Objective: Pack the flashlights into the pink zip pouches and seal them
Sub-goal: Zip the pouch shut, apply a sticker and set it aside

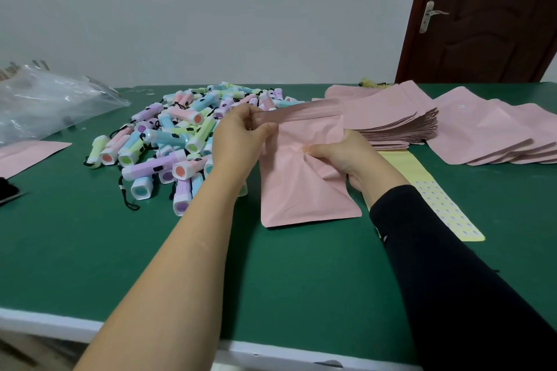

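A pink zip pouch (301, 189) stands tilted on the green table (120, 250) in front of me. My left hand (238, 137) pinches its top zip edge at the left end. My right hand (346, 153) grips the pouch's right side at mid-height, creasing it. Whether a flashlight is inside cannot be seen. A heap of pastel flashlights (168, 135) with black wrist cords lies just left of the pouch. A fanned stack of flat pink pouches (401, 126) lies behind my right hand. Filled-looking pink pouches (494, 135) overlap at the far right.
A yellow strip of dotted sticker paper (437, 199) lies under my right forearm. A crumpled clear plastic bag (45, 102) sits at the back left, with one flat pink pouch (27, 156) before it. A dark object (7, 189) is at the left edge. A brown door (488, 15) stands behind.
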